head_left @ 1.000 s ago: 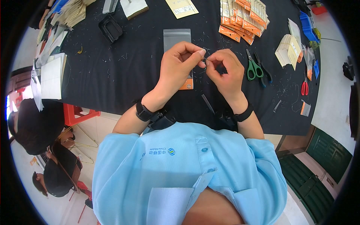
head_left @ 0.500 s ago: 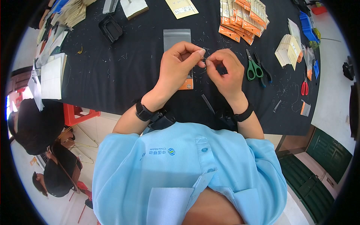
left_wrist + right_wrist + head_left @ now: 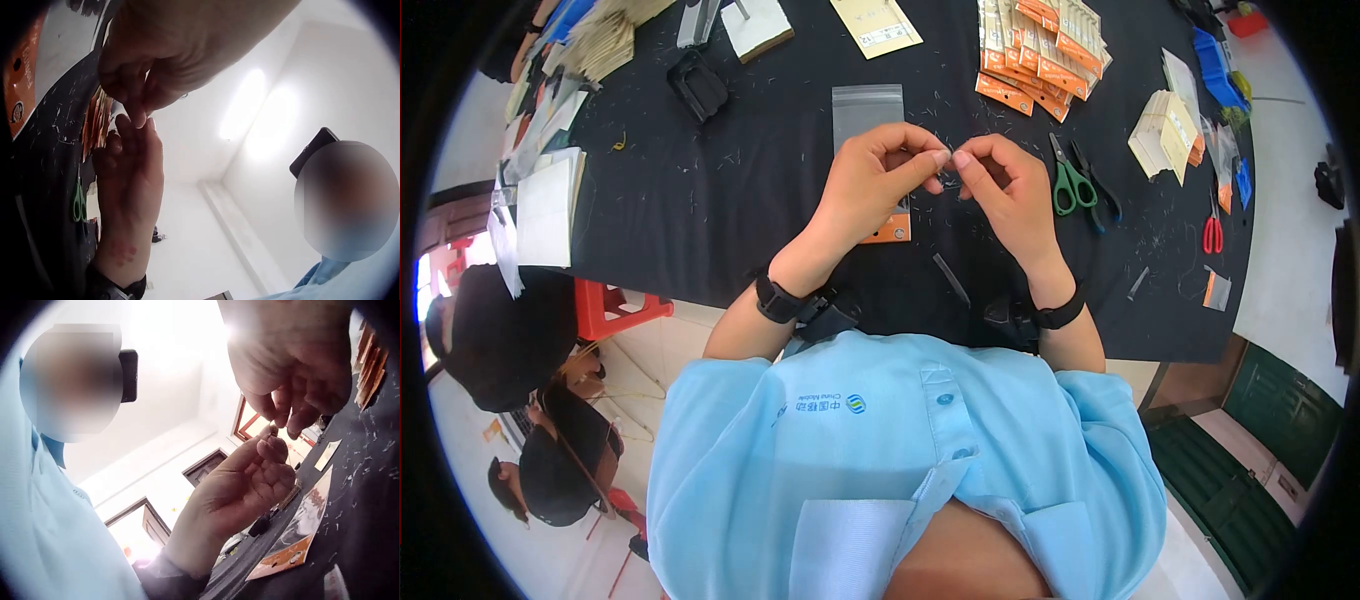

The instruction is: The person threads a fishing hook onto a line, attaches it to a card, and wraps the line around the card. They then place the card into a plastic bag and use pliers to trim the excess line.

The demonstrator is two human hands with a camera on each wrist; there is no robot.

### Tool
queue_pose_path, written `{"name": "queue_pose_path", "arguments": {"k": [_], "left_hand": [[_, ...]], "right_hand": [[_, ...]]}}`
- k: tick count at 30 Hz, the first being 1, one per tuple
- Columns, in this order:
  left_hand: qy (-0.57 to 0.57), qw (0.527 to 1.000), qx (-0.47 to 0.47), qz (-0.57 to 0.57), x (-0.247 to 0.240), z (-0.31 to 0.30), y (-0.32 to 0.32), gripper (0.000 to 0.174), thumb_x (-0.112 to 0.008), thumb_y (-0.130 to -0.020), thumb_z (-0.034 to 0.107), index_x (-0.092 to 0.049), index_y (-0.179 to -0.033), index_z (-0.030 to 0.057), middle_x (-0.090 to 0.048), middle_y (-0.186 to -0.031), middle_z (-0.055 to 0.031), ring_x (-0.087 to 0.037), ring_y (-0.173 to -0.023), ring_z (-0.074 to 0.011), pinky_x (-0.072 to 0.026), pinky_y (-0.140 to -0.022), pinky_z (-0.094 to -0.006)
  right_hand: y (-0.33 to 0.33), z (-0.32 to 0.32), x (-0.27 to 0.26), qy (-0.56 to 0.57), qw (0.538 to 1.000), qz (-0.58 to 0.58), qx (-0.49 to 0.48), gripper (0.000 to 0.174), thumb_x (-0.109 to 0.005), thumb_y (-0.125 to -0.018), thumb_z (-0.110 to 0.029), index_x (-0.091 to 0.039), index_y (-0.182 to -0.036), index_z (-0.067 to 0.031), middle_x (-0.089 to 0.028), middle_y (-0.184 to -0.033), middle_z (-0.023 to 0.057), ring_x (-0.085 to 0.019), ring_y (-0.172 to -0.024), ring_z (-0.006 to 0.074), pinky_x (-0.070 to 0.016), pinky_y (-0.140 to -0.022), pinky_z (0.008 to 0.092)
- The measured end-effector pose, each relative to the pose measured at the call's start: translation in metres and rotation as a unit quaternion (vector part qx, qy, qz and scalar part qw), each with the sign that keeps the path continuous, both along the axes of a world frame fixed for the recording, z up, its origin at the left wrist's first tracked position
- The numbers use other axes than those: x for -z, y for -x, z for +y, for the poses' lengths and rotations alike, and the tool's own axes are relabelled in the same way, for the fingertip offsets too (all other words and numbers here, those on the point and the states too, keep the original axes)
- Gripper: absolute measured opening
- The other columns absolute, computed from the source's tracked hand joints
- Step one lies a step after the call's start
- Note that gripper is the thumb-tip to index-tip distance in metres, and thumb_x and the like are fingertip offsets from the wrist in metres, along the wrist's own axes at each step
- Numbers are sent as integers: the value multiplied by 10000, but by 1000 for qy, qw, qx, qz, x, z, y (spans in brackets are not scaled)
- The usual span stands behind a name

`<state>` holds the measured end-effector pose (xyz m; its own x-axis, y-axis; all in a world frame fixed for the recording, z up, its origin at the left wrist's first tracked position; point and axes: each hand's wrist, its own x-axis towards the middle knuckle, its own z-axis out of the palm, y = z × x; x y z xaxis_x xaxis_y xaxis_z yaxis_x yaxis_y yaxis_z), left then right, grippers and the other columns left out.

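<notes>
My left hand [image 3: 868, 185] and right hand [image 3: 1017, 200] meet fingertip to fingertip above the dark cloth. Between them, a thin thread-like strand [image 3: 951, 151] is pinched by thumb and forefinger of each hand; most of it is hidden by the fingers. The right wrist view has the left hand [image 3: 240, 490] below the right hand [image 3: 290, 347], their fingertips almost touching. Beneath the left hand lies a clear zip bag [image 3: 868, 108] with an orange label [image 3: 888, 229], partly covered by that hand.
Green-handled scissors [image 3: 1072, 188] and dark pliers [image 3: 1103, 190] lie right of the right hand. Beyond are a pile of orange-labelled packets [image 3: 1040, 60], a black tray [image 3: 697, 86] and a stack of cards [image 3: 1165, 135]. Red-handled scissors [image 3: 1212, 235] lie far right. Bits of thread litter the cloth.
The right thumb has straightened toward the left fingertips, and the right hand has shifted slightly. The left hand keeps its pinch. The head view has tilted a little.
</notes>
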<state>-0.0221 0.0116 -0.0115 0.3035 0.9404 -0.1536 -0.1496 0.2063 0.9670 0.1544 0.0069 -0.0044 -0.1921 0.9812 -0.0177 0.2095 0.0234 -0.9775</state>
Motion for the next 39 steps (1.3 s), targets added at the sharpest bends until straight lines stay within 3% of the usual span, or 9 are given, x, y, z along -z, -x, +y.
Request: {"name": "queue_pose_path", "arguments": {"k": [12, 28, 39], "left_hand": [[-11, 1000, -15, -1, -2, 4, -5, 151, -602, -867, 90, -614, -965, -24, -631, -806, -55, -604, -713, -91, -489, -658, -215], [1, 1000, 14, 19, -1, 7, 5, 139, -594, -855, 82, -621, -948, -18, -636, -768, -42, -603, -702, -77, -464, -623, -201], [-9, 998, 35, 56, -7, 8, 10, 142, -604, -861, 102, -627, -946, -10, -628, -788, -34, -596, -701, -75, -463, -633, -192]], "right_hand": [[-11, 0, 5, 181, 966, 165, -80, 217, -547, -911, -232, -590, -979, -31, -640, -798, 42, -604, -633, 91, -412, -545, 183], [-6, 0, 2, 198, 967, 129, -99, 196, -577, -892, -238, -592, -940, -49, -622, -772, 17, -578, -614, 66, -404, -541, 180], [-8, 0, 4, 250, 948, 175, -92, 193, -559, -904, -234, -581, -956, -49, -585, -683, -9, -535, -542, 46, -373, -493, 158]]}}
